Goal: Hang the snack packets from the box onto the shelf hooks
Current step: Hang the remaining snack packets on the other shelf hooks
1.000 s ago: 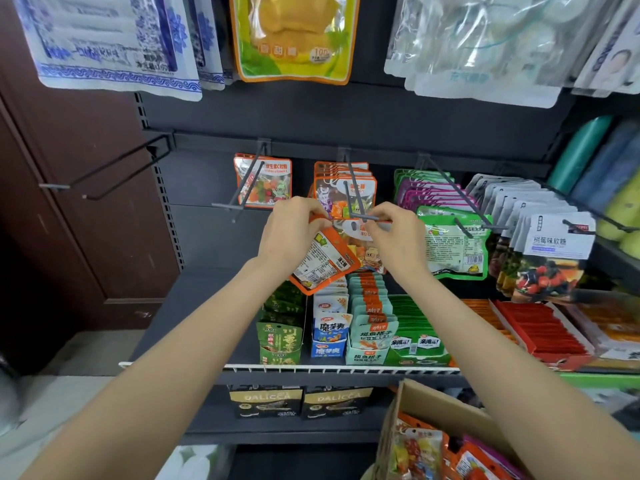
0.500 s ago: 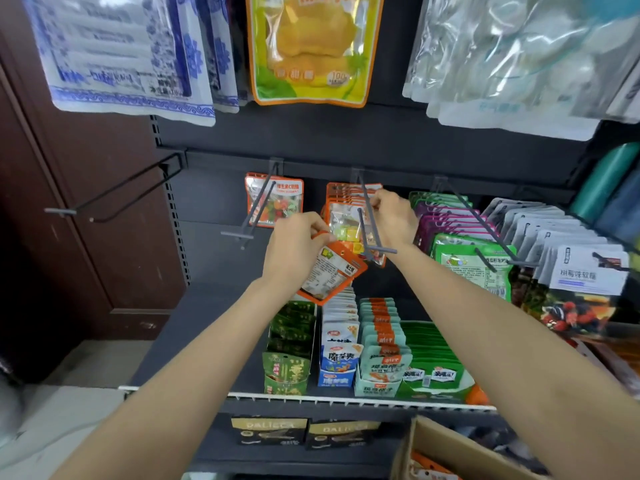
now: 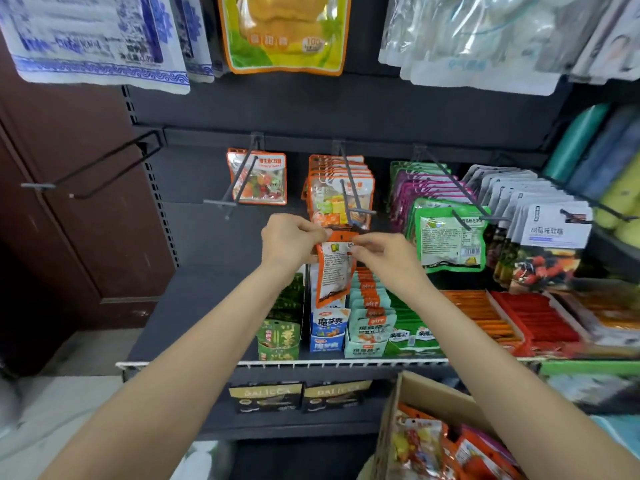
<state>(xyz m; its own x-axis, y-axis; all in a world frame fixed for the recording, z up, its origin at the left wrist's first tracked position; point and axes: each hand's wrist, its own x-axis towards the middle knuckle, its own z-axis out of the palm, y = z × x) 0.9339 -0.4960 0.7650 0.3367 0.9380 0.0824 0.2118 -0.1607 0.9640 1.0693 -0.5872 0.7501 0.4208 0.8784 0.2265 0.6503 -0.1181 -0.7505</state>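
We see left hand (image 3: pixel 289 239) and right hand (image 3: pixel 379 252) pinching the top corners of an orange-edged plastic snack packet (image 3: pixel 334 271) at the grey wire hook's (image 3: pixel 349 199) tip; open cardboard box (image 3: pixel 433 403) bottom right.

Counted on the shelf

Two hands (image 3: pixel 291 237) are seen, and one orange packet (image 3: pixel 334 271) is held up. One packet (image 3: pixel 258 178) is hung on the second hook. One cardboard box (image 3: pixel 433 403) is seen below. Two black boxes (image 3: pixel 265 396) are stood side by side.

One head cam only, close in, facing fwd and slightly down at shelf (image 3: pixel 311 363) w/ hooks; box (image 3: pixel 429 396) at bottom right edge.
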